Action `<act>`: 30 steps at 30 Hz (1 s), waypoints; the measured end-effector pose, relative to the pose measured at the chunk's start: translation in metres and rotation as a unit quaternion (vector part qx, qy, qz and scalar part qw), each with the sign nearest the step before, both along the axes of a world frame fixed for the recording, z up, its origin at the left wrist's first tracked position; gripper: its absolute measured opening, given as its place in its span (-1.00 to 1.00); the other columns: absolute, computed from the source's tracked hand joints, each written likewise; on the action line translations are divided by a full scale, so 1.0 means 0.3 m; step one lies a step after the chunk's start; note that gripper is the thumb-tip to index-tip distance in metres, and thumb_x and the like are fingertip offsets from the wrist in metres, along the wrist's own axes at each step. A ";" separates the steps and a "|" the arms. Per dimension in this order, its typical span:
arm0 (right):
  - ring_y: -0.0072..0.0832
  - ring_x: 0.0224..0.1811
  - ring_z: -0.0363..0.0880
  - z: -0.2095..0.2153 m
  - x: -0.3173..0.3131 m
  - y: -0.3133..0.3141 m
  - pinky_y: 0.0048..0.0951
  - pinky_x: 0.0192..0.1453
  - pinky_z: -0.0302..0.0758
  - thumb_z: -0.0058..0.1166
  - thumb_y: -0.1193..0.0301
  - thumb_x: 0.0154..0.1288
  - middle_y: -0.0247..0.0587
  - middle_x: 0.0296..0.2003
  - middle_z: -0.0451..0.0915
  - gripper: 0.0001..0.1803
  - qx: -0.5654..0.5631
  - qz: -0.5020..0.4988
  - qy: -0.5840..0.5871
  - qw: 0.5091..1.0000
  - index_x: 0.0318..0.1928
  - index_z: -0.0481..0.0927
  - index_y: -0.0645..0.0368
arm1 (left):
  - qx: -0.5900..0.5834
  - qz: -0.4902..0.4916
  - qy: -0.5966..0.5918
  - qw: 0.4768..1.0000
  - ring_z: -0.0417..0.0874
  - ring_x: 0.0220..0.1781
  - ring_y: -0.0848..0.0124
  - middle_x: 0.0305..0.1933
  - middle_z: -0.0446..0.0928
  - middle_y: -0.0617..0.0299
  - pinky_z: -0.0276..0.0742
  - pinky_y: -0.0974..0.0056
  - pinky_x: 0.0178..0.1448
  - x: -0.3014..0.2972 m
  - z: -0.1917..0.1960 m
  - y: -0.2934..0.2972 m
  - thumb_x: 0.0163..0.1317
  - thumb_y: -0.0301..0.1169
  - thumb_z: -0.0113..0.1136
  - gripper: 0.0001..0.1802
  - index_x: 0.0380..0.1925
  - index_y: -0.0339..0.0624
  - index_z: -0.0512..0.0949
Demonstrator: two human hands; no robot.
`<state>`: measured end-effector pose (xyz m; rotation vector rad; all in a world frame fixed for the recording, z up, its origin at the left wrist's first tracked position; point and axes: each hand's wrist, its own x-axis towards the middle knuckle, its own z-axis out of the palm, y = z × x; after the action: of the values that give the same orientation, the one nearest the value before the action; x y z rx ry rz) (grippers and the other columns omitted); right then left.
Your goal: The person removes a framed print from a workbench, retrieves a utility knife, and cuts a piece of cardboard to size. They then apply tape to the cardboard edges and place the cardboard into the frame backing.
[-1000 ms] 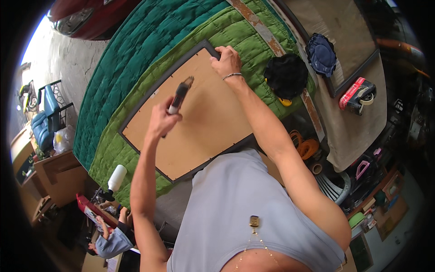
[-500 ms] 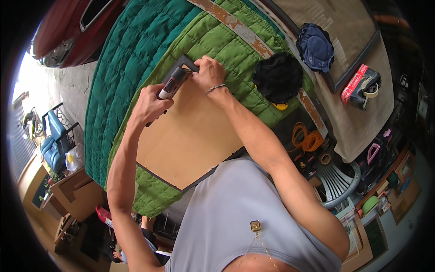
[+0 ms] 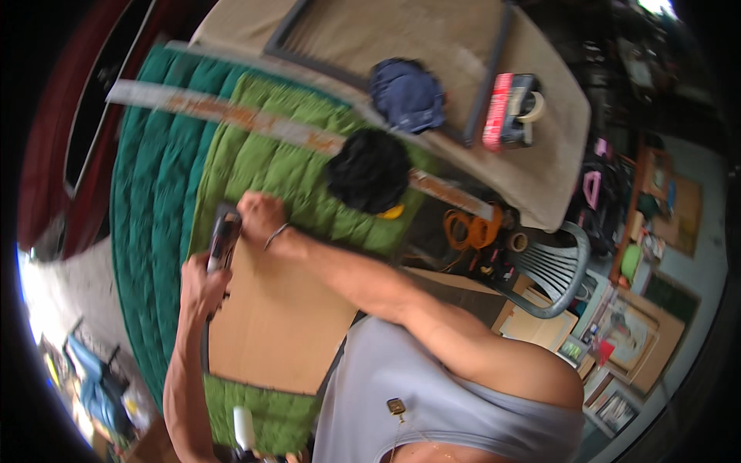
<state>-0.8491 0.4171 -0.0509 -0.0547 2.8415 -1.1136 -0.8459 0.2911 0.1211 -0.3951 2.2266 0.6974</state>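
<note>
A dark picture frame (image 3: pixel 205 349) lies on the quilts with a tan backing board (image 3: pixel 278 324) inside it. My left hand (image 3: pixel 204 285) is closed around a black hand-held tool with a pale band, like a staple gun (image 3: pixel 224 241). The tool's head rests by the frame's far left corner. My right hand (image 3: pixel 261 216), with a bracelet at the wrist, has its fingers curled over that same corner, right beside the tool. Motion blur hides exactly how the fingertips lie and where the tool touches.
Light green (image 3: pixel 285 127) and dark green quilts (image 3: pixel 147 231) cover the surface. A worn metal strip (image 3: pixel 247 116) crosses them. Beyond are a black cloth bundle (image 3: pixel 369 171), blue cap (image 3: pixel 407 94), tape roll (image 3: pixel 532 106) and larger frame (image 3: pixel 482 77). A chair (image 3: pixel 552 270) stands right.
The whole view has turned and shifted, so the frame now sits lower and farther left. Both hands stay at the same frame corner, the left still holding the tool.
</note>
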 end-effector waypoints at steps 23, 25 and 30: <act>-0.22 -0.18 0.52 0.052 0.040 0.072 -0.19 -0.29 0.51 0.09 0.45 0.08 -0.17 -0.29 0.48 -0.81 0.021 0.158 0.063 0.985 -0.34 0.75 -0.05 | 0.218 0.275 0.195 0.916 0.41 -0.55 0.49 -0.58 0.42 0.28 0.33 0.33 -0.47 0.554 -0.147 -0.102 -0.08 -0.49 0.14 -0.81 -0.42 -0.37 0.48; -0.19 -0.13 0.50 0.073 0.043 0.074 -0.17 -0.28 0.53 0.06 0.42 0.14 -0.13 -0.23 0.47 -0.79 0.123 0.222 0.086 0.963 -0.24 0.72 -0.03 | 0.182 0.260 0.154 0.936 0.50 -0.45 0.48 -0.48 0.51 0.22 0.43 0.33 -0.37 0.531 -0.131 -0.091 -0.09 -0.48 0.14 -0.72 -0.31 -0.36 0.53; -0.03 0.13 0.44 0.120 0.005 0.082 0.00 -0.07 0.56 -0.04 0.37 0.26 0.05 0.05 0.43 -0.68 0.181 0.304 -0.014 0.935 -0.01 0.59 0.14 | 0.226 0.304 0.106 0.919 0.52 -0.56 0.48 -0.52 0.55 0.25 0.43 0.33 -0.49 0.500 -0.139 -0.061 -0.02 -0.45 0.13 -0.61 -0.13 -0.34 0.58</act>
<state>-0.8476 0.4415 -0.0148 -0.8123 2.6431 -0.4527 -0.6958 0.2730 0.0794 -0.8146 2.0382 1.6132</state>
